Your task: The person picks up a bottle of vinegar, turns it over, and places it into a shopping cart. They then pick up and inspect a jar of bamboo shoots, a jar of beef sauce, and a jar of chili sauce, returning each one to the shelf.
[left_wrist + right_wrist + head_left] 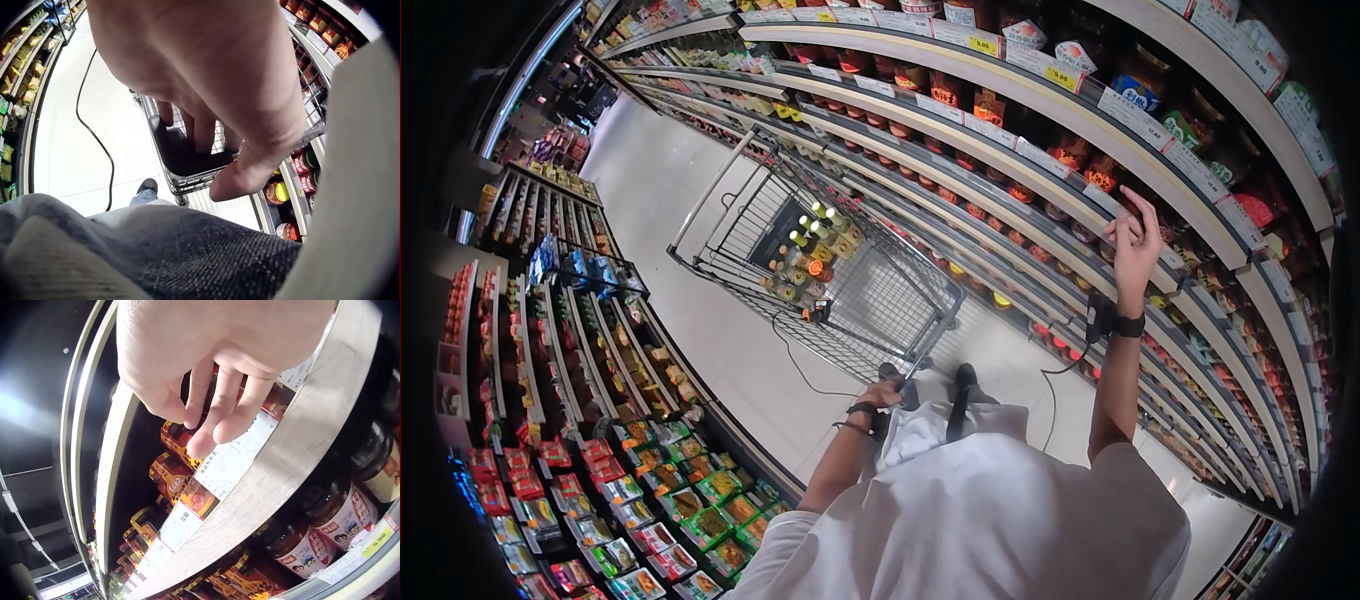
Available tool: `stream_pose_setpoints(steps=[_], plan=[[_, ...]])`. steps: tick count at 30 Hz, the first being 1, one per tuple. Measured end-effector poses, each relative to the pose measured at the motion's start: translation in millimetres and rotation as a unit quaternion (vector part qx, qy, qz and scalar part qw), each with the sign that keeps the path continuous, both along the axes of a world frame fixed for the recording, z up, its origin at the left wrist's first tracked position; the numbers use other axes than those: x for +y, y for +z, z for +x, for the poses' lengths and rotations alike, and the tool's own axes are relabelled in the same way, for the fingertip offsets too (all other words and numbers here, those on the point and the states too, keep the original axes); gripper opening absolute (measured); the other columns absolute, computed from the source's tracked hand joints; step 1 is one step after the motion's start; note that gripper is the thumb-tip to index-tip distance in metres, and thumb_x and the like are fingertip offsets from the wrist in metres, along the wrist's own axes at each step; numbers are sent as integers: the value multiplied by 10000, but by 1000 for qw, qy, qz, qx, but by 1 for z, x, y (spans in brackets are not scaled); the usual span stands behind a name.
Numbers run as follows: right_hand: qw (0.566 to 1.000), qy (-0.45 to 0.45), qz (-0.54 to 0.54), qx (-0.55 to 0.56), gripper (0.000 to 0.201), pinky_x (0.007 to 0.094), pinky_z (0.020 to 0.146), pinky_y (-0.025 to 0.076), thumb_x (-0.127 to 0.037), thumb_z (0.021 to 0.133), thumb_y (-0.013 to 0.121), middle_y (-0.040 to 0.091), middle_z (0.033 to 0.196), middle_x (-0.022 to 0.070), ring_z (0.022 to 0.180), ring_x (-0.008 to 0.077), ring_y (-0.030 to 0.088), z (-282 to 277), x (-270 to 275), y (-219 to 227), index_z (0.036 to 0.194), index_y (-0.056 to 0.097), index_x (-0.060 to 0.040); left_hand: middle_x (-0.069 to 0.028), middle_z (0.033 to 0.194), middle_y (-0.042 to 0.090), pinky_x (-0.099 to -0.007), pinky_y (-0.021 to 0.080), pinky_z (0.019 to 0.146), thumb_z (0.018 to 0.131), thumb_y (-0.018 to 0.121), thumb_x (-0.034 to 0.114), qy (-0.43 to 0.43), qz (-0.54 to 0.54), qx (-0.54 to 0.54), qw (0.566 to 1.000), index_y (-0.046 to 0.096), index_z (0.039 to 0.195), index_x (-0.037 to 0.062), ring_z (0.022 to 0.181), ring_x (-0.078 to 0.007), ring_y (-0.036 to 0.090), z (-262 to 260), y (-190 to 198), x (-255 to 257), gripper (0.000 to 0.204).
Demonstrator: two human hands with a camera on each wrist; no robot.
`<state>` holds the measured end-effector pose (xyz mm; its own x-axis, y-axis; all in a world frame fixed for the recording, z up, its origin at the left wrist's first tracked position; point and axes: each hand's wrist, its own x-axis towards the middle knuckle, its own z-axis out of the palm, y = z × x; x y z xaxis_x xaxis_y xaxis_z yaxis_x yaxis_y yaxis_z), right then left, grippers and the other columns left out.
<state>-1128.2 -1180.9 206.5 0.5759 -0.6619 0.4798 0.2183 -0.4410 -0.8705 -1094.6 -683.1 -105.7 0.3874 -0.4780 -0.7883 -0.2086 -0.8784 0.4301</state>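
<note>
My left hand point(880, 396) is at the near end of a wire shopping cart point(948, 322). In the left wrist view that hand point(212, 69) grips the cart's black edge point(178, 153), fingers over it and thumb on the near side. Several bottles point(812, 252) stand together inside the cart. My right hand point(1138, 240) is raised at the shelves on the right, index finger extended and other fingers bent, holding nothing. In the right wrist view the hand point(219, 369) is in front of a price label point(234, 462) and red-and-yellow jars point(170, 478).
Packaged goods point(710, 520) fill the shelving at the left. Pale floor point(635, 170) runs along the aisle between the shelves. A black cable point(795, 362) hangs across the floor near the cart, and another point(1052, 400) hangs below the right wrist.
</note>
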Motion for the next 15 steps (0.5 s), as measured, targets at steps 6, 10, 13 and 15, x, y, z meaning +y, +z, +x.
stream_pose_setpoints(steps=[6,10,13,15], plan=[[1000,7,18,8,291,214,642,522,19,976,571,588,1283,72,751,87,655,-2,1,-7,1263,613,6,-214,1356,611,-429,447,1077,731,693,366,3,14,6,1000,452,1492,161,1288,-386,557,0,-22,7,824],[999,1,17,36,265,219,641,539,14,971,578,602,1275,77,765,112,692,-6,1,-6,1233,618,1,-197,1355,621,-411,452,1071,748,701,338,14,-25,30,999,407,1529,173,1279,-360,570,4,-47,18,851],[999,-3,9,32,245,224,615,525,35,959,577,607,1259,86,752,118,695,-7,-1,-6,1198,628,14,-195,1352,623,-410,456,1063,749,712,334,23,-26,45,998,407,1533,177,1265,-352,581,5,-48,20,856],[999,-11,-4,31,232,225,599,517,46,952,575,610,1245,91,737,121,694,-6,1,-5,1175,634,21,-161,1386,604,-354,466,1062,750,751,199,42,-32,48,997,466,1473,47,1269,-276,584,5,-51,22,792]])
